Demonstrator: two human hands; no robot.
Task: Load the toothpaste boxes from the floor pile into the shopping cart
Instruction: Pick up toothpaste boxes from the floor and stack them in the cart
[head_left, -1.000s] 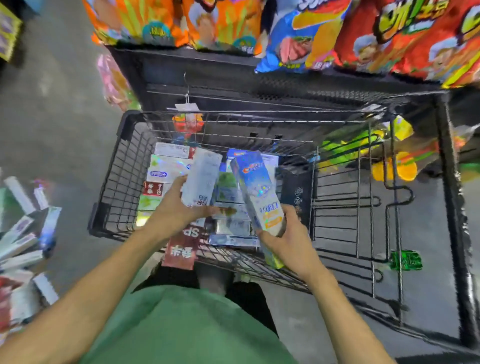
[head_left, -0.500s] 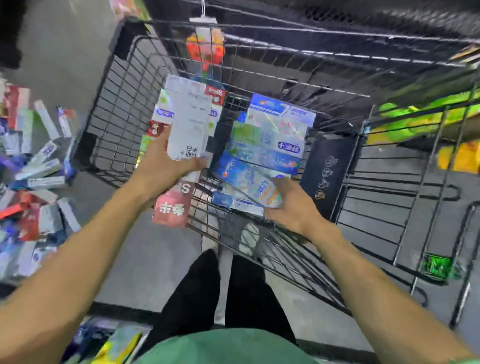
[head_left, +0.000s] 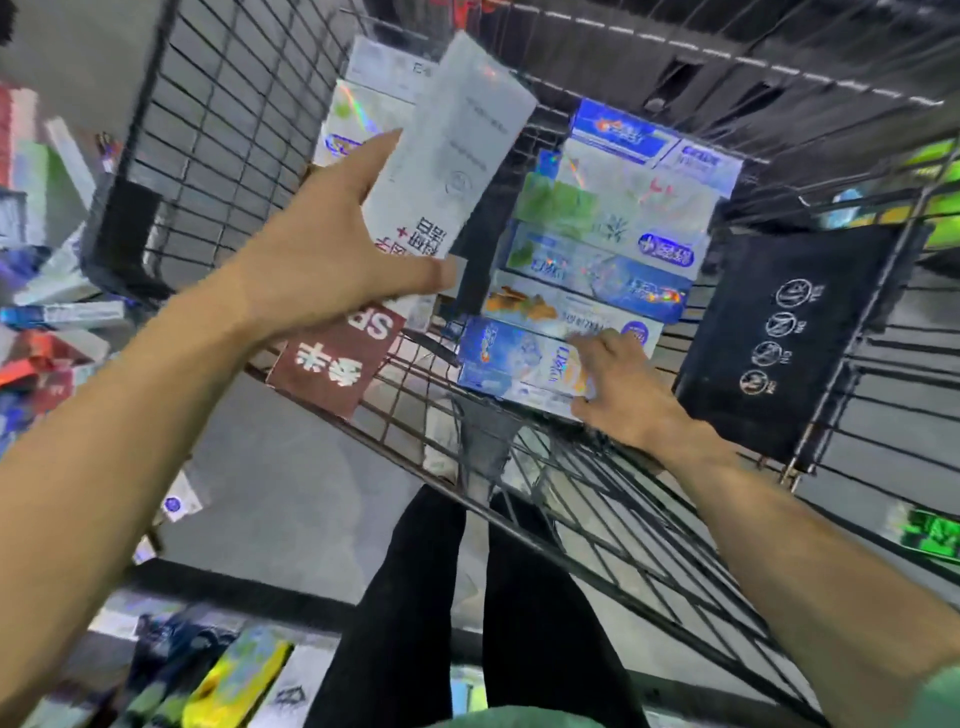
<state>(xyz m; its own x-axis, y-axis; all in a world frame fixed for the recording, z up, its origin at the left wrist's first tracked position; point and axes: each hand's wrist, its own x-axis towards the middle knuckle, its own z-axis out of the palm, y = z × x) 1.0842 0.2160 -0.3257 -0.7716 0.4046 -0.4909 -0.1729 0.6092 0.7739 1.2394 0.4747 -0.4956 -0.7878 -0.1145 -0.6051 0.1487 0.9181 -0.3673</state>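
head view: looking down into a black wire shopping cart (head_left: 223, 130). the left hand (head_left: 322, 260) holds a white toothpaste box (head_left: 452, 156) above the cart's left side, thumb along the box's near edge, the other fingers hidden behind it. the box's long axis runs away from the person and tilts to the right. a stack of boxes (head_left: 358, 114) lies just below and beyond it. the right hand (head_left: 618, 384) rests with curled fingers on a blue toothpaste box (head_left: 519, 358), the nearest of a row (head_left: 613, 208) lying crosswise on the cart floor. whether it grips or only presses is unclear. the floor pile (head_left: 47, 301) lies to the left, outside the cart, nearer the left hand. judging by this, the white box goes down next.
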